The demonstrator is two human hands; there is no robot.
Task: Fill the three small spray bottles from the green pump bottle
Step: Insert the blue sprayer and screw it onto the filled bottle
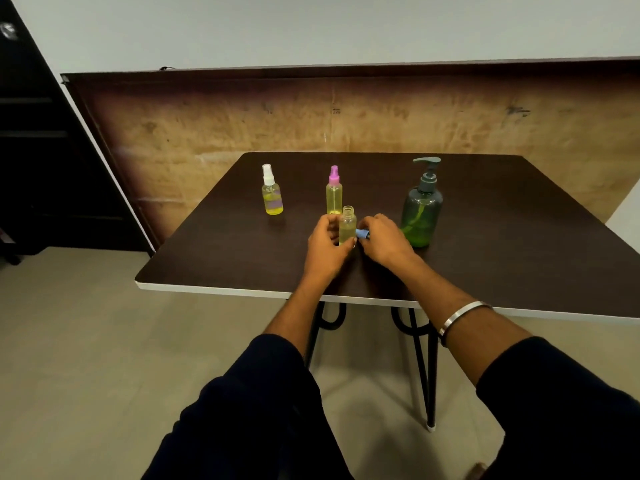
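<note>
On the dark table (pixel 242 265), the left hand (pixel 327 245) curls its fingers around a small open bottle (pixel 347 226) standing upright with yellow liquid inside. Just beside it, the right hand (pixel 384 239) pinches a blue cap (pixel 362 233). To the right stands the green pump bottle (pixel 421 211). Behind the hands stand a pink-topped bottle (pixel 334 192) and, farther left, a white-topped bottle (pixel 272 192), both holding yellow liquid.
</note>
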